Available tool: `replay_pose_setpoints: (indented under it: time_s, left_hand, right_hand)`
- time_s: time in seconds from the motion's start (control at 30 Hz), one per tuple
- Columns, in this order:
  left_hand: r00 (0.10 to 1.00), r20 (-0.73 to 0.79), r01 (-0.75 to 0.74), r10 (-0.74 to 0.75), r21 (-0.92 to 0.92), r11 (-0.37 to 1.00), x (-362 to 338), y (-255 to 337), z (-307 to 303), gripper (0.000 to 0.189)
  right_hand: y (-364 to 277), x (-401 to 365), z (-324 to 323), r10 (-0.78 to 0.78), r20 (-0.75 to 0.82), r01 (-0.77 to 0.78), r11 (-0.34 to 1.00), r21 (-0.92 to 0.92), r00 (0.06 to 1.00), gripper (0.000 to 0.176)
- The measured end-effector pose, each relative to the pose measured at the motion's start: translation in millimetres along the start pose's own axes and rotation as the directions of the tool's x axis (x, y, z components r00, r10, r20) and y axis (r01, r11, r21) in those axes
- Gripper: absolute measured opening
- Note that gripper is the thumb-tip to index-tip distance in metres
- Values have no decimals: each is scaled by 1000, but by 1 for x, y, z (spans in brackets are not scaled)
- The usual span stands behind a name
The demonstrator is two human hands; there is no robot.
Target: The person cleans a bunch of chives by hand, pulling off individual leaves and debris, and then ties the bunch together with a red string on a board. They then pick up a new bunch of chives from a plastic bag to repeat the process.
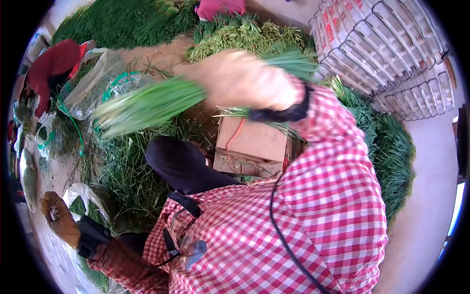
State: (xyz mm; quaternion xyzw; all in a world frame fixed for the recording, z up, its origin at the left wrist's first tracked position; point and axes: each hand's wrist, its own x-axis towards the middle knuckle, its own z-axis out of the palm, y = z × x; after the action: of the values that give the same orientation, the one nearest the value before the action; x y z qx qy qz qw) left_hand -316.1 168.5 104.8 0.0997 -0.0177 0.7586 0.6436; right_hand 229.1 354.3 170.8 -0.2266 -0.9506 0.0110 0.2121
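Note:
My right hand [245, 81], smeared by motion, is raised over a wooden block [252, 142] and closed around a bunch of chives [161, 100]. Pale stalk ends of the bunch point left, and green leaves [293, 61] show on the far side of the hand. A few loose stalks and a red string [236, 132] lie on the block. My left hand [61, 218], in a brown covering, is off at the lower left. Its fingers are curled round something small and greyish that I cannot make out.
Loose green trimmings [132, 171] cover the floor beside my knee [178, 164]. Large heaps of greens [122, 24] lie at the back and right. Stacked white crates [377, 39] stand at upper right. Clear plastic bags [95, 81] and a person in red [51, 68] are at left.

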Motion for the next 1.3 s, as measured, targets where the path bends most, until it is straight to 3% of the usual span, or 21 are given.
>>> replay_pose_setpoints:
  time_s: [0.03, 0.13, 0.17, 0.27, 0.33, 0.4, 0.5, 0.67, 0.73, 0.8, 0.83, 0.87, 0.9, 0.93, 0.97, 1.0, 1.07, 1.13, 1.17, 1.27, 1.3]
  left_hand:
    - [998, -53, -12, 16, 68, 998, -4, 30, -22, 15]
    - [988, -103, -94, 117, 206, 974, -17, 21, -36, 15]
    - [993, 25, -119, 116, 214, 970, -21, 19, -57, 15]
    - [883, -209, -356, 421, 286, 890, -39, 15, -51, 23]
    - [970, -12, -233, 242, 229, 945, -62, 17, -51, 31]
    - [980, 17, -191, 197, 340, 921, -88, 39, -59, 30]
    - [989, 57, -146, 136, 488, 860, -142, 85, -69, 22]
    - [875, -54, -329, 482, 665, 671, -218, 116, -75, 17]
    - [769, -84, -356, 633, 767, 534, -228, 116, -76, 15]
    - [672, -108, -318, 733, 852, 417, -227, 106, -80, 13]
    - [637, -121, -282, 761, 882, 376, -222, 98, -82, 12]
    - [604, -123, -245, 788, 912, 330, -216, 87, -88, 11]
    - [575, -138, -205, 806, 930, 306, -207, 74, -94, 10]
    - [560, -149, -166, 815, 943, 287, -196, 63, -102, 9]
    - [553, -161, -136, 817, 951, 279, -189, 54, -108, 8]
    - [552, -163, -110, 817, 958, 266, -181, 47, -113, 7]
    - [550, -179, -70, 816, 963, 259, -173, 41, -118, 5]
    - [547, -192, -43, 815, 966, 256, -167, 39, -123, 3]
    - [547, -194, -34, 815, 967, 253, -165, 38, -126, 2]
    - [544, -207, -15, 813, 966, 256, -165, 44, -129, 1]
    - [538, -207, -16, 817, 967, 255, -167, 45, -130, 2]
  right_hand:
    - [27, -21, -3, 72, -2, -71, 987, -141, 997, 41]
    - [68, -76, -3, 294, 8, -257, 848, -464, 956, 39]
    - [77, -85, 2, 476, 116, -346, 766, -542, 872, 37]
    - [91, -107, 28, 774, 278, -604, 623, -496, 569, 46]
    - [106, -129, 63, 794, 279, -671, 607, -427, 541, 60]
    - [150, -197, 144, 750, 328, -604, 659, -449, 574, 89]
    - [137, -205, 162, 810, 438, -667, 577, -471, 391, 108]
    - [149, -184, 136, 770, 610, -671, 554, -492, 189, 126]
    - [148, -179, 124, 778, 538, -692, 582, -427, 323, 131]
    - [136, -164, 112, 822, 480, -692, 539, -480, 307, 128]
    - [136, -164, 117, 814, 422, -718, 564, -407, 400, 123]
    - [137, -178, 143, 795, 158, -744, 604, -287, 585, 110]
    - [116, -156, 138, 796, 183, -771, 605, -199, 577, 96]
    - [112, -148, 169, 806, 127, -726, 579, -371, 578, 88]
    - [92, -128, 179, 688, -140, -681, 630, -374, 713, 91]
    - [73, -109, 179, 762, 8, -745, 636, -203, 648, 87]
    - [56, -102, 202, 820, -68, -808, 541, -234, 569, 69]
    - [89, -106, 200, 926, 172, -915, 365, -170, 337, 58]
    - [106, -129, 232, 822, -296, -871, 430, -239, 487, 50]
    - [130, -163, 223, 861, -214, -872, 395, -289, 461, 50]
    - [150, -180, 238, 880, -200, -901, 408, -149, 431, 49]
